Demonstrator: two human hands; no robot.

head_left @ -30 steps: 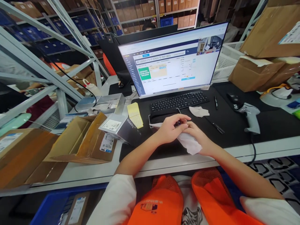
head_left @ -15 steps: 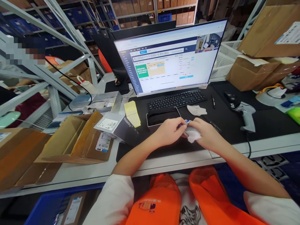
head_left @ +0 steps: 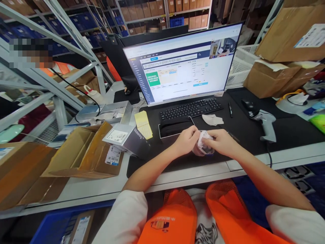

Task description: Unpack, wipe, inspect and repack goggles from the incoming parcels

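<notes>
Both hands hold a small rounded item in thin white wrapping over the near part of the black desk mat. My left hand pinches the wrapping at its left side. My right hand grips it from the right, thumb pressed on top. What lies inside the wrapping I cannot make out. Just behind my left hand stands an open box with a black insert. A crumpled white paper piece lies beyond my right hand.
A grey printed box and an open cardboard carton stand at the left. Behind are a keyboard and monitor. To the right lie a pen, a barcode scanner and stacked cartons. Another person sits at the left back.
The wrapped item has been turned between my hands, and more of its white wrapping now shows on top. My right thumb has shifted onto it. The boxes on the desk stay put.
</notes>
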